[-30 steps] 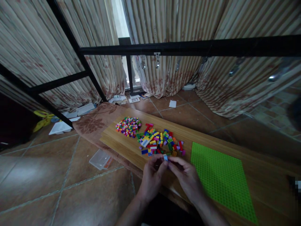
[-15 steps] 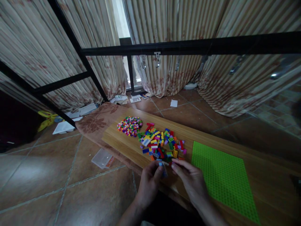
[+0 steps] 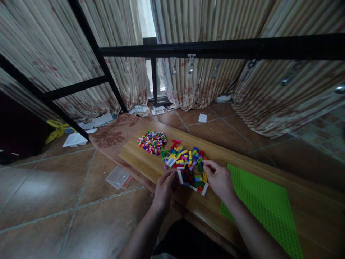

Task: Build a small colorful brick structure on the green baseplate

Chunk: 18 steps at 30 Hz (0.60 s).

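Observation:
My left hand (image 3: 163, 189) is at the front left edge of a loose heap of toy building bricks (image 3: 185, 158). Its fingers are curled together, and what they hold is hidden. Close to those fingertips a white brick (image 3: 180, 177) stands out. Over the right side of the heap is my right hand (image 3: 219, 180), thumb and forefinger slightly apart beside a dark green brick (image 3: 200, 168). Below its fingers lie a yellow brick (image 3: 205, 177) and a long white brick (image 3: 205, 189). I make out nothing between the right fingertips.
A green studded baseplate (image 3: 264, 201) lies right of my right hand on the wooden board (image 3: 134, 151). Farther back left is a pile of tiny coloured pieces (image 3: 152, 142). A clear plastic box (image 3: 118, 177) sits on the floor. Black metal bars (image 3: 172, 51) cross ahead.
My hands were close together in front of the heap, with a light blue piece in the left. They have moved apart; the right went forward over the bricks, the left slightly left and forward.

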### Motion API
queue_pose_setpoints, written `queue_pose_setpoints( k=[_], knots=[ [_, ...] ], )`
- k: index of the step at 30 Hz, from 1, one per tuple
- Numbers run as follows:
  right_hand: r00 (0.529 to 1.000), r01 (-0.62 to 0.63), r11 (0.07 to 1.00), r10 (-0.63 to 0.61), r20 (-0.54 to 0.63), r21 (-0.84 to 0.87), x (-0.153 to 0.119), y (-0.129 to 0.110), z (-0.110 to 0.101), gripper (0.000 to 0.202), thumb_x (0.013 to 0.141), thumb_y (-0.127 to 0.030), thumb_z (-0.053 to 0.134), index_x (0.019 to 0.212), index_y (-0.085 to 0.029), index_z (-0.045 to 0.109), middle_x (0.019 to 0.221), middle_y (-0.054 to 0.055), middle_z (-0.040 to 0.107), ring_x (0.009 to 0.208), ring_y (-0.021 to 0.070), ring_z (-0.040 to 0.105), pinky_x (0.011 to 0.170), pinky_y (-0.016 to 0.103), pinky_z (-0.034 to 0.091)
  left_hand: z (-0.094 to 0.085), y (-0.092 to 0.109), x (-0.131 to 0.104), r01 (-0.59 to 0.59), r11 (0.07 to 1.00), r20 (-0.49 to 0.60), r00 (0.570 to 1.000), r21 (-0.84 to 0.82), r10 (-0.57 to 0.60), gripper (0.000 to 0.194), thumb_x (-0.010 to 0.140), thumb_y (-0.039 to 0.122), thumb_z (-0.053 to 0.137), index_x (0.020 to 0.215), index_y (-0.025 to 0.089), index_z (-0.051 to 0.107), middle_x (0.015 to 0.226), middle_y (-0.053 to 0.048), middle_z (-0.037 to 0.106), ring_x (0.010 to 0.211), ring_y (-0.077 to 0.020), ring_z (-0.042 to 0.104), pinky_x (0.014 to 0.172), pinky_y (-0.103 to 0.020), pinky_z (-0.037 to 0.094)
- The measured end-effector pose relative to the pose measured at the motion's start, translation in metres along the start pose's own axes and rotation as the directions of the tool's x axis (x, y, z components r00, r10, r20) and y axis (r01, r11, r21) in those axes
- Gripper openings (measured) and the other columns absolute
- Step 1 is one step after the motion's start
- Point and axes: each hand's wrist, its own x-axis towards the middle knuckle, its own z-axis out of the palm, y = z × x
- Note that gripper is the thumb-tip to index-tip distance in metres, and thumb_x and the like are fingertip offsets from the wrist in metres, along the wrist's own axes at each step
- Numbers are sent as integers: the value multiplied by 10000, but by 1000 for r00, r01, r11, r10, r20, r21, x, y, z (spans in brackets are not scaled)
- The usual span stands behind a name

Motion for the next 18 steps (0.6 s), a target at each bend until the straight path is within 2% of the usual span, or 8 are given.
queue_pose_setpoints(
  k=[2, 4, 9, 11, 14, 16, 18],
  knots=[
    [1000, 11, 997, -11, 6, -73, 5, 5, -7, 268, 840, -262, 482, 993, -186, 689, 926, 67, 703, 829, 196, 655, 790, 330, 491, 4, 7, 4, 10, 1000, 11, 1000, -11, -10, 385, 720, 438, 665, 967, 143, 650, 740, -19, 636, 617, -122, 591, 531, -205, 445],
    [997, 45, 985, -35, 61, -168, 12, 5, -10, 275, 841, -239, 486, 1028, -183, 680, 955, 67, 685, 838, 197, 645, 796, 329, 485, 10, 12, 11, -1, 1000, 41, 999, 18, 0, 354, 704, 393, 687, 953, 146, 638, 717, -5, 622, 598, -113, 585, 529, -201, 450],
    [971, 170, 907, -88, 221, -385, 29, -6, -11, 297, 816, -188, 551, 1093, -202, 658, 1031, 68, 646, 933, 212, 615, 855, 329, 453, 25, 10, 45, -143, 965, 105, 987, 220, 122, 271, 741, 312, 654, 966, 161, 650, 678, 5, 621, 618, -137, 603, 535, -218, 471],
    [968, 182, 877, -80, 240, -444, 30, -10, -11, 298, 814, -195, 572, 1102, -201, 652, 1026, 70, 645, 986, 227, 596, 885, 334, 434, 27, 6, 56, -270, 892, 146, 962, 364, 232, 214, 787, 268, 605, 965, 167, 666, 742, -20, 667, 690, -162, 633, 612, -249, 506],
    [970, 147, 851, -25, 240, -504, 22, -13, -12, 263, 837, -235, 569, 1085, -198, 646, 980, 64, 654, 974, 234, 587, 868, 336, 427, 29, 5, 60, -447, 715, 238, 894, 537, 380, 241, 829, 168, 533, 1026, 184, 671, 1004, -64, 711, 933, -201, 656, 846, -312, 513],
    [973, 121, 836, 5, 229, -535, 15, -16, -10, 241, 850, -253, 560, 1067, -190, 643, 975, 73, 657, 972, 236, 583, 848, 335, 426, 30, 8, 56, -474, 621, 263, 876, 624, 404, 313, 836, 109, 491, 1086, 192, 660, 1121, -77, 693, 1051, -217, 634, 943, -343, 479],
    [977, 106, 821, 19, 214, -561, 9, -19, -5, 235, 852, -266, 562, 1059, -186, 638, 985, 84, 658, 979, 243, 577, 824, 337, 427, 34, 12, 51, -455, 560, 251, 880, 692, 403, 358, 835, 79, 467, 1121, 188, 654, 1159, -90, 682, 1098, -232, 619, 973, -361, 466]
  ],
)
